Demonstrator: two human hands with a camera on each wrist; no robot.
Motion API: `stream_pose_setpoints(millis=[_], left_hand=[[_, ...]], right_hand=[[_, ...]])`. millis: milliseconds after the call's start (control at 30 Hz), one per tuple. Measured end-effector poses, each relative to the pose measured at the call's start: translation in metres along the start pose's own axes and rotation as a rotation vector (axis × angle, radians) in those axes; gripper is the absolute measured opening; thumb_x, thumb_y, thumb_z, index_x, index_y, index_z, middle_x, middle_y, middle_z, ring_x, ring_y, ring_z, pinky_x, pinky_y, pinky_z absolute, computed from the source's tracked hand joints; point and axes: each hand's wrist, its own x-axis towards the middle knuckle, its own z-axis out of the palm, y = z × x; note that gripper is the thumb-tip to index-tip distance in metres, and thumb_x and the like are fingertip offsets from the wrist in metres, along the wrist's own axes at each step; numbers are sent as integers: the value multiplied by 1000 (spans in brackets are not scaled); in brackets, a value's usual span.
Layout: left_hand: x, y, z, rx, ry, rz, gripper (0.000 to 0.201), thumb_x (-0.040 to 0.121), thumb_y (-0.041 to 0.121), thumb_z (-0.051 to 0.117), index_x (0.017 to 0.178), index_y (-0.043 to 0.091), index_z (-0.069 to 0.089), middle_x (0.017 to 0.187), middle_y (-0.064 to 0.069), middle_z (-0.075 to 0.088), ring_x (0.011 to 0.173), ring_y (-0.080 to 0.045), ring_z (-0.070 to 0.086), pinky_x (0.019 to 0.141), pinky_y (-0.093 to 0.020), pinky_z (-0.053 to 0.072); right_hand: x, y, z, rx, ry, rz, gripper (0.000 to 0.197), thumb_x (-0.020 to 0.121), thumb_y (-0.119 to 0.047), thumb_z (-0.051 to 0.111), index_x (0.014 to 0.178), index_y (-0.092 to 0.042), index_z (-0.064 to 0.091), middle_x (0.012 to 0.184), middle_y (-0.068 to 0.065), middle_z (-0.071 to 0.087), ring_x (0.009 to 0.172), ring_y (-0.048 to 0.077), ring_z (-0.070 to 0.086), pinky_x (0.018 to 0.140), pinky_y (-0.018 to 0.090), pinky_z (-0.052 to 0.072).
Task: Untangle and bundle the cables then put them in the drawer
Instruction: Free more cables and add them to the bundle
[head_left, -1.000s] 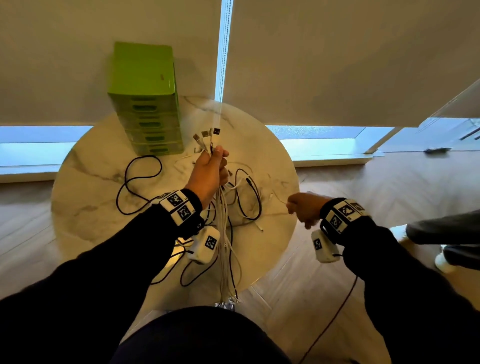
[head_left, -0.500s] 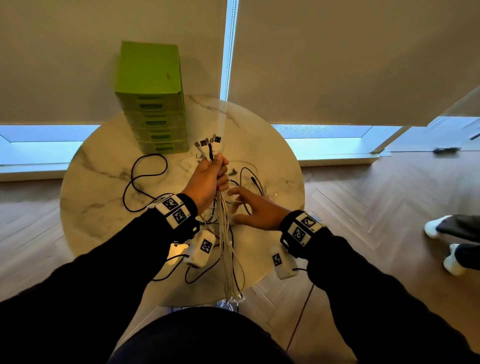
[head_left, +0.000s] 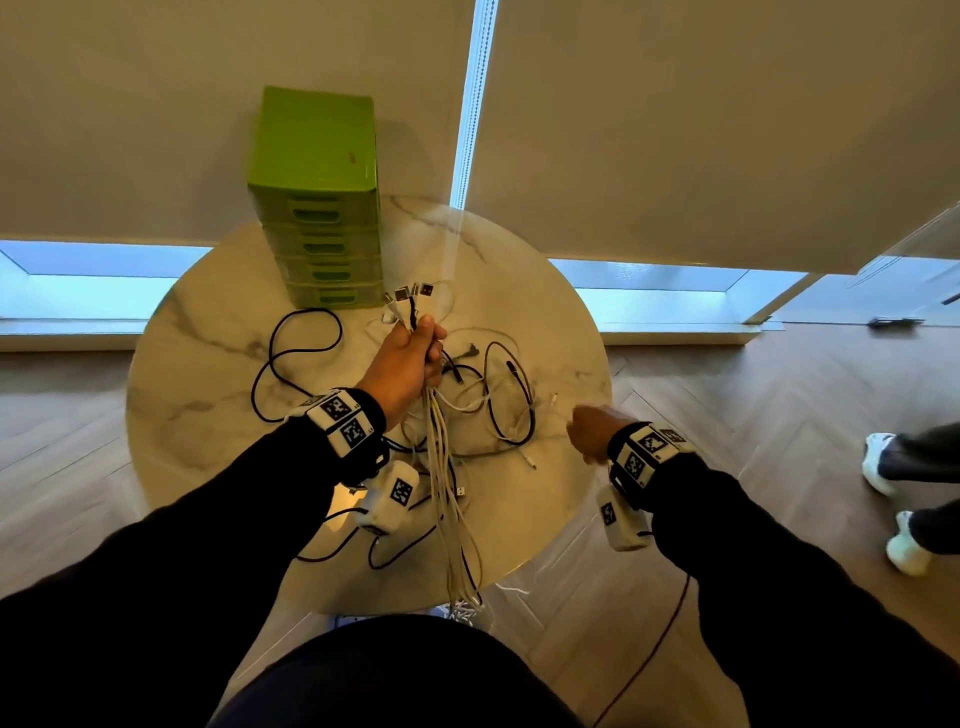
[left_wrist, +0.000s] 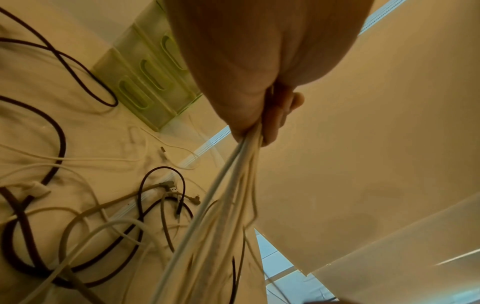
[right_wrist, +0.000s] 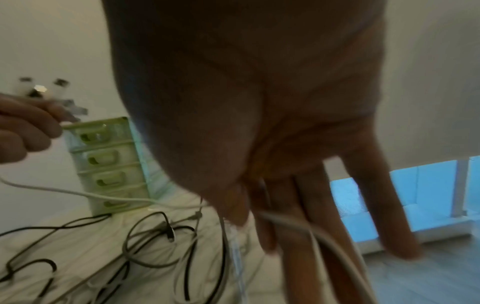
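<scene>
My left hand (head_left: 415, 358) is raised over the round marble table (head_left: 208, 415) and grips a bundle of white cables (head_left: 447, 493). Their plugs (head_left: 410, 299) stick up above the fist, and the strands hang past the table's near edge. In the left wrist view the left hand (left_wrist: 259, 115) has its fingers curled round the bundle (left_wrist: 223, 195). My right hand (head_left: 587, 431) is at the table's right edge. The blurred right wrist view shows the right hand (right_wrist: 249, 216) pinching a thin white cable (right_wrist: 78, 193) between thumb and finger. Loose black and white cables (head_left: 498, 395) lie tangled between the hands.
A green drawer unit (head_left: 322, 208) with several shut drawers stands at the table's far side. A black cable loop (head_left: 291, 358) lies to its front left. Another person's feet (head_left: 904, 499) are on the wooden floor at the right. Window blinds hang behind the table.
Half a second ago my right hand reached into the tangle beside the left; now it has drawn back to the right edge holding a white cable. The left hand has kept its grip.
</scene>
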Motion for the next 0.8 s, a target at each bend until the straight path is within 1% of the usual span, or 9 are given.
stream_pose_setpoints(millis=[100,167,233,333,467,533,600,700,800], left_hand=[[-3,4,7,-41,-81,-29,32,110,29,32,91,11,51,57,8,39,49,-7,30,50,-22,29],[-4,6,15,-46,-138,-45,33,110,29,33,89,11,51,55,9,38,49,-7,30,50,-21,29],[-6,10,24,-55,-199,-60,34,110,28,33,86,11,51,54,7,35,49,-8,31,49,-22,31],[-10,18,34,-63,-271,-114,35,109,27,36,84,9,52,53,5,33,50,-12,35,50,-23,34],[-15,33,35,-21,-335,-189,35,108,26,38,78,10,48,52,4,33,51,-15,44,55,-26,42],[-16,41,28,25,-380,-229,35,108,26,38,77,12,47,56,2,34,59,-20,49,68,-32,46],[-17,45,22,16,-410,-300,34,108,26,37,77,12,46,60,-1,35,65,-23,52,82,-40,49],[-18,43,22,-26,-410,-348,32,108,25,36,80,13,45,62,0,36,67,-22,55,103,-47,45],[-16,38,33,-163,-338,-332,30,108,25,37,82,14,47,65,0,35,67,-20,51,105,-47,40]], right_hand=[[-9,-4,4,-62,-250,5,66,96,-37,60,151,-13,33,156,13,38,139,30,42,109,37,39],[-11,-18,5,106,-184,-214,99,85,-49,74,159,-20,15,165,7,21,148,25,27,117,36,29],[-17,-40,2,305,-51,-430,113,72,-59,81,158,-26,17,166,-2,19,148,15,24,118,32,24],[-20,-76,-7,574,17,-567,96,68,-62,83,148,-31,40,154,-9,41,135,4,38,115,28,28],[-17,-99,-4,745,-203,-654,29,95,-36,65,108,-13,74,113,0,73,110,12,65,107,32,44],[-21,-93,-2,870,-427,-625,32,101,-24,54,81,-5,69,92,11,74,96,22,70,100,34,49],[-23,-83,-2,873,-522,-562,41,103,-20,48,63,-10,53,66,14,59,79,29,69,88,38,52],[-19,-62,-14,726,-441,-401,42,99,-19,52,58,-13,47,55,9,46,63,26,61,83,41,58],[-14,-43,-26,636,-321,-289,35,92,-24,65,63,-9,53,53,8,51,53,22,55,83,43,61]])
